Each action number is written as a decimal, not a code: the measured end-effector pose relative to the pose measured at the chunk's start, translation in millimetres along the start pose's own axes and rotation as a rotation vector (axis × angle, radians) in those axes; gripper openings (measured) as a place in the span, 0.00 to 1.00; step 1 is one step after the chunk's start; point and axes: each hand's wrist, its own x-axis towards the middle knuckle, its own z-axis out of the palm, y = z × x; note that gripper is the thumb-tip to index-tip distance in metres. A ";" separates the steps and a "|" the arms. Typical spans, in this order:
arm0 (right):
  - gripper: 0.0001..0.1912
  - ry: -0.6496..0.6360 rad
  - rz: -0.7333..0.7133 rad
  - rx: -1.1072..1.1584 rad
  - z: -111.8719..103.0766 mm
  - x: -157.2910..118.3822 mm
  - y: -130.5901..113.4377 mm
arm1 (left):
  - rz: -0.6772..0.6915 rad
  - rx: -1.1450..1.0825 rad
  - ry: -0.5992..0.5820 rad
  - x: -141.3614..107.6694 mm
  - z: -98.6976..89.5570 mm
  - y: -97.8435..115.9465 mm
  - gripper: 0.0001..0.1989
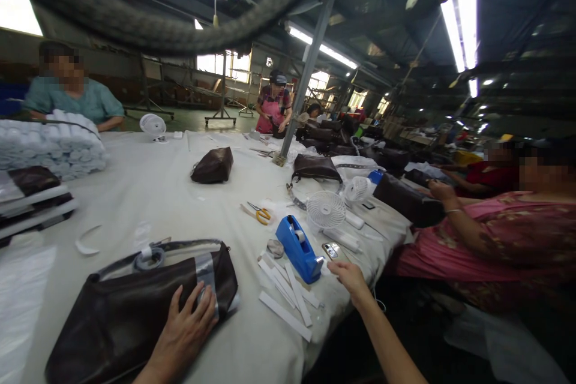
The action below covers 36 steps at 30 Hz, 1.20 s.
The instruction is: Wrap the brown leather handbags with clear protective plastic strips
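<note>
My left hand point(188, 319) lies with fingers spread on a dark brown handbag point(130, 303) near the table's front edge. Its fingertips touch a pale grey strip point(206, 273) that wraps one end of the bag. A rolled grey strap point(150, 258) sits by the bag's handle. To the right stands a blue tape dispenser point(297, 249) holding a roll of tape point(297, 231). At its cutting end, my right hand point(347, 276) pinches the end of the tape point(324, 265) between thumb and fingers.
White strips point(283, 315) lie beside the dispenser. Behind are yellow-handled scissors point(260, 213), a phone point(330, 250), a white fan point(326, 211) and further brown bags point(213, 165). A metal post point(306, 84) rises from the table. Co-workers sit left and right; another stands beyond.
</note>
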 end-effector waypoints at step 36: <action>0.06 -1.205 -1.363 -0.692 238.1 -48.4 -238.7 | 0.043 0.136 -0.052 20.0 -28.7 -8.3 0.17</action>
